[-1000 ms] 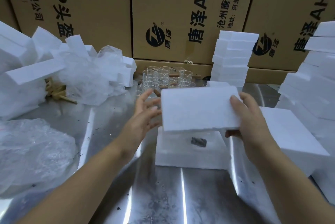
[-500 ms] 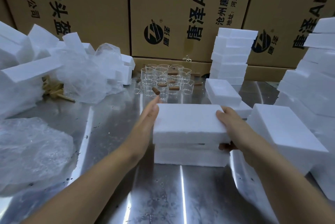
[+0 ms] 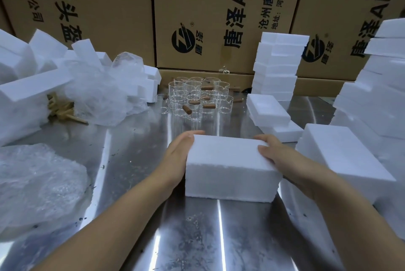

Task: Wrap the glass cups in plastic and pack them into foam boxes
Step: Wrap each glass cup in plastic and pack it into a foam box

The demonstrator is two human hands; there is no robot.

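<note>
Foam box (image 3: 230,161) sits closed on the steel counter (image 3: 131,161), front centre. Left hand (image 3: 177,161) lies flat against its left side, fingers straight, pressing rather than gripping. Right hand (image 3: 282,161) clasps the right end — thumb on top, fingers round the far corner. Glass cups (image 3: 194,93) stand unwrapped at the back — well apart.
</note>
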